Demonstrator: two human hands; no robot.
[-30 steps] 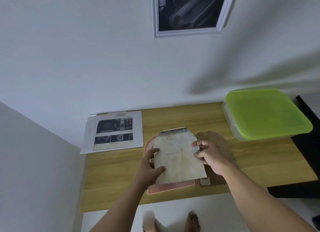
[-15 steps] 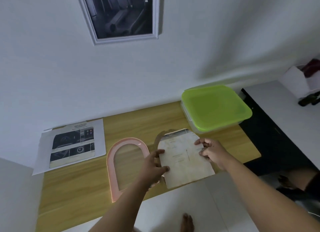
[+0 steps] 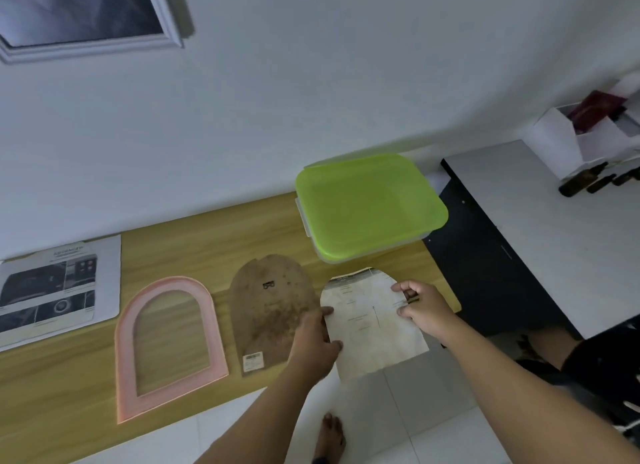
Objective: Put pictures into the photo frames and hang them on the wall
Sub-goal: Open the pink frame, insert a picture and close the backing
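A pink arched photo frame lies flat on the wooden table. Just right of it lies its brown arched backing board, with a small hanger and a label. An arch-cut printed paper insert is held over the table's right front edge. My left hand pinches its left edge and my right hand pinches its right edge. A printed picture sheet lies at the table's left end. A white framed picture hangs on the wall at the upper left.
A clear box with a green lid stands at the table's back right. A white-topped black cabinet to the right carries a white box and dark bottles. Another person's leg shows at right; a bare foot below.
Both hands have carried the paper insert to the right, off the pink frame and the backing board, which now lie uncovered side by side. The view has swung right.
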